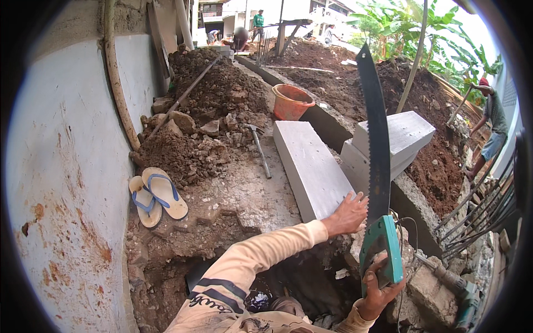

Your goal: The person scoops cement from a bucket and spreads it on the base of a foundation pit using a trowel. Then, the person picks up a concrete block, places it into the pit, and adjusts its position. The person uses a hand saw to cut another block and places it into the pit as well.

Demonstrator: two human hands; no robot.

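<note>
Fingers of the left hand (pixel 348 215), slightly apart, lie over the near end of a long, pale grey, rectangular block (pixel 308 164) in the head view. That block lies on the ground ahead of the person. To its right, the right hand (pixel 382 288) has its fingers curled around the teal handle (pixel 395 244) of a handsaw with a long, black, toothed metal blade (pixel 376 144). The blade points up, apart from the block, its tip above the block's far end in the picture.

Right of the block, two shorter pale grey rectangular blocks (pixel 402 133) are stacked, partly behind the blade. Just beyond its far end stands an orange-red round bucket (pixel 291 105). Left of it lies a metal claw hammer (pixel 259 150), and farther left a pair of beige sandals with blue straps (pixel 164 191), near a stained, pale wall (pixel 61 166). Well to the block's right, another person in a red cap (pixel 491 119) stands near dark, thin rods (pixel 488 208).
</note>
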